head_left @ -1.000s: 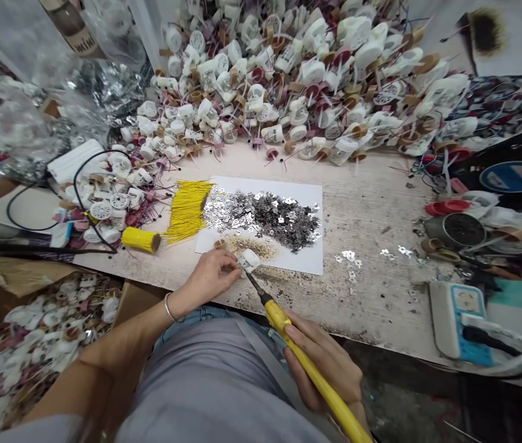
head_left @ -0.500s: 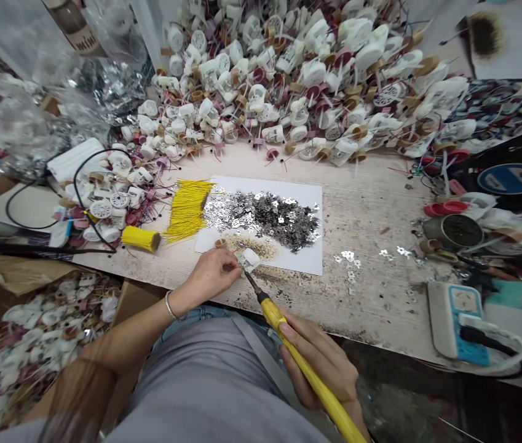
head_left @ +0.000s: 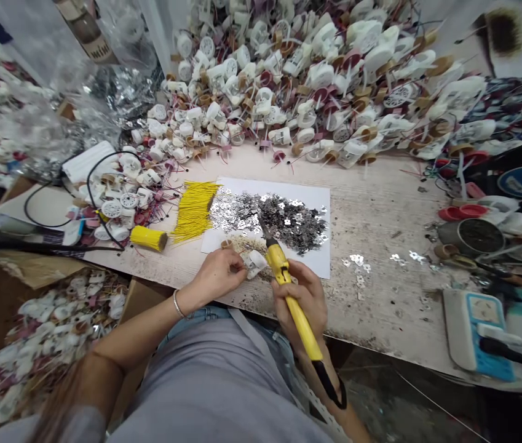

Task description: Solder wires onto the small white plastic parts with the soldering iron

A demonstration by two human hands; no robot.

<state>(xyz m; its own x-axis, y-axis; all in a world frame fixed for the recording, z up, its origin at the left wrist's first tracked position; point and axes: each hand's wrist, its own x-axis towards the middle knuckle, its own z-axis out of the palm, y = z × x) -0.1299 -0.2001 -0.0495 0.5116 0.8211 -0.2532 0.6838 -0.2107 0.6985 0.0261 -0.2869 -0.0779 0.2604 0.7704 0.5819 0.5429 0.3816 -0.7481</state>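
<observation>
My left hand (head_left: 221, 271) pinches a small white plastic part (head_left: 255, 263) over the front edge of a white sheet (head_left: 322, 261). In my right hand (head_left: 304, 301) is a yellow soldering iron (head_left: 300, 317), its metal tip pointing away from me at a heap of small silver metal plates (head_left: 283, 221). The tip stands apart from the white part; whether it touches the plates I cannot tell. A brown ring (head_left: 227, 245) shows just beyond my left fingers. Left of the plates lies a row of yellow wires (head_left: 191, 210), with a tied yellow wire bundle (head_left: 149, 237) beside it.
White plastic assemblies with wires (head_left: 261, 111) are heaped along the back. More fill a box (head_left: 141, 301) at lower left. A power strip (head_left: 475, 326) and a metal can (head_left: 471, 237) stand at right. Loose metal plates (head_left: 357, 261) lie right of the sheet.
The soldering iron has moved away from the white part, its tip now farther forward over the metal plates. My right hand has moved up and forward with it; the left still holds the part.
</observation>
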